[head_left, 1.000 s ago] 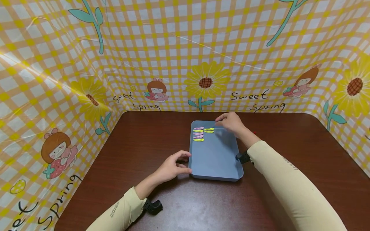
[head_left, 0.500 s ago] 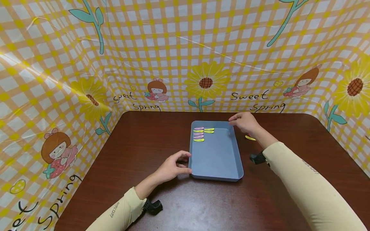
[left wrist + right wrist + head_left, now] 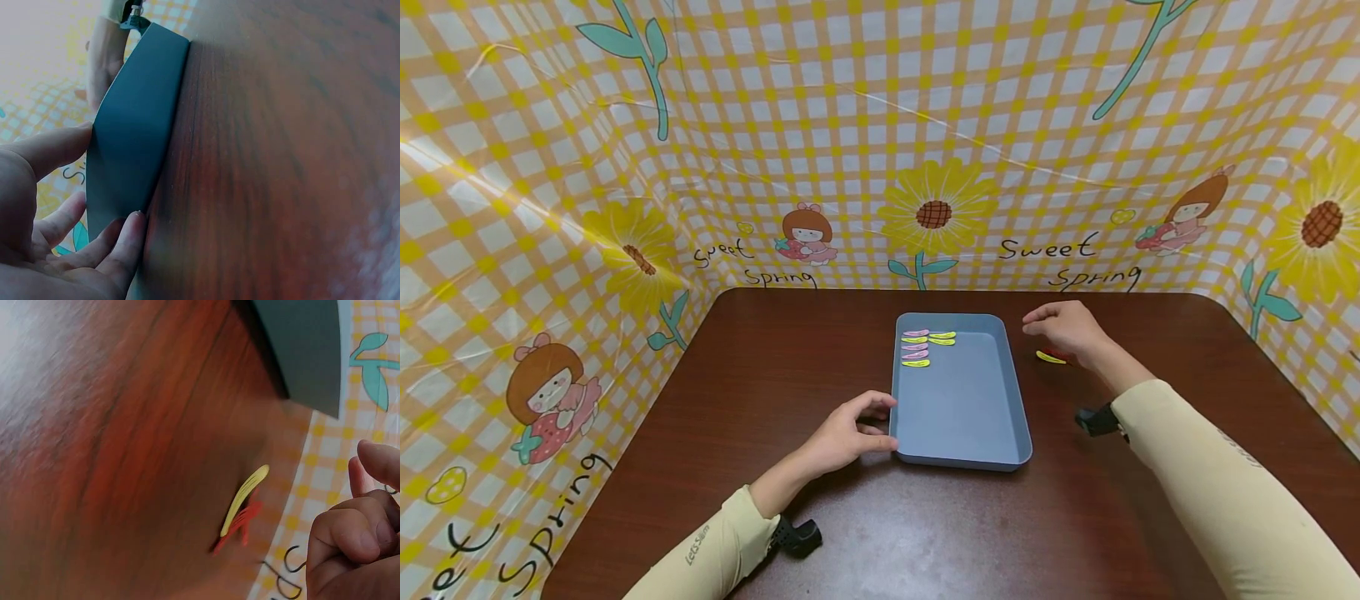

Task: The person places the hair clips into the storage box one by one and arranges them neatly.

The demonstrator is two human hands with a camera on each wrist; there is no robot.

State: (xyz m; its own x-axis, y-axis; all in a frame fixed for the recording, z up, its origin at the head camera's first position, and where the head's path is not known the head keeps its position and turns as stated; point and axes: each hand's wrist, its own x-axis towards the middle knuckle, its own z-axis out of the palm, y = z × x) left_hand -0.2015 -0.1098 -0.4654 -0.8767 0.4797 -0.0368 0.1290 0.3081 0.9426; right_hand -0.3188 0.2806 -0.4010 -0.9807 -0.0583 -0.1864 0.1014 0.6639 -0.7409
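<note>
A blue-grey tray (image 3: 962,408) holds pink and yellow hair clips (image 3: 915,363) lined up at its back left. My left hand (image 3: 842,433) touches the tray's left side with thumb and fingertips; the left wrist view shows the fingers (image 3: 128,244) against the outer wall (image 3: 134,112). To the right of the tray, my right hand (image 3: 1071,329) hovers above the table, holding nothing that I can see. Below it lie a yellow clip (image 3: 1050,358) and red clips, partly hidden by the hand; the right wrist view shows the yellow clip (image 3: 244,500) lying over the red ones (image 3: 247,519).
The brown table (image 3: 775,358) runs up to a checked yellow and white cloth (image 3: 850,125) printed with flowers, which stands behind and at both sides. Black wrist devices (image 3: 799,538) sit under both sleeves.
My right hand has moved right, from over the tray's back part to beside the tray near the loose clips. The left hand and the tray have stayed in place.
</note>
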